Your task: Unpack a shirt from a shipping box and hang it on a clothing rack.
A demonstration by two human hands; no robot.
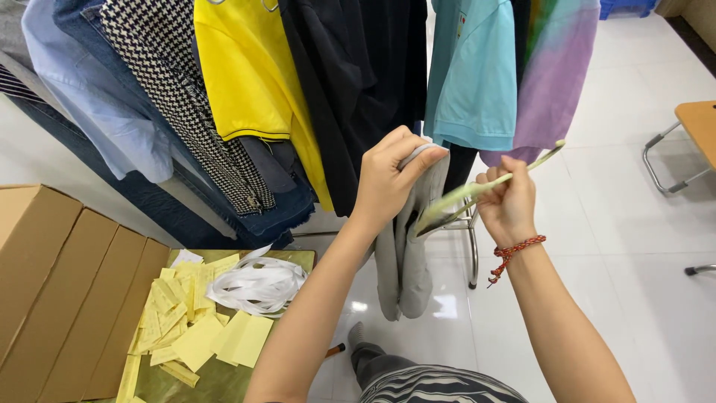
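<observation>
Landmark for this record: the grey garment, hanging in mid-frame between the two hands.

Far left of the garment, flattened brown cardboard boxes lie side by side. Between them and the garment sits a low surface carrying loose yellow paper slips and a coil of white ribbon; the ribbon rests just beside the slips, partly over them.

Above and left of the garment hangs a row of clothing: a pale blue shirt, a black-and-white houndstooth piece, a yellow top and dark garments, closely packed.

At the garment's upper edge, the left hand is closed in a pinch, thumb and fingers gripping the fabric at the top, so the cloth hangs straight down from that grip.

Immediately right of the garment, the right hand is curled shut around a pale green hanger. One end of the hanger is inside the garment's opening; the other end projects up and to the right. A red braided bracelet sits on that wrist.

Above and right of the garment hang a turquoise shirt and a purple-green tie-dye top. Far right stands a wooden chair on a metal frame, well apart, on white floor tiles.
</observation>
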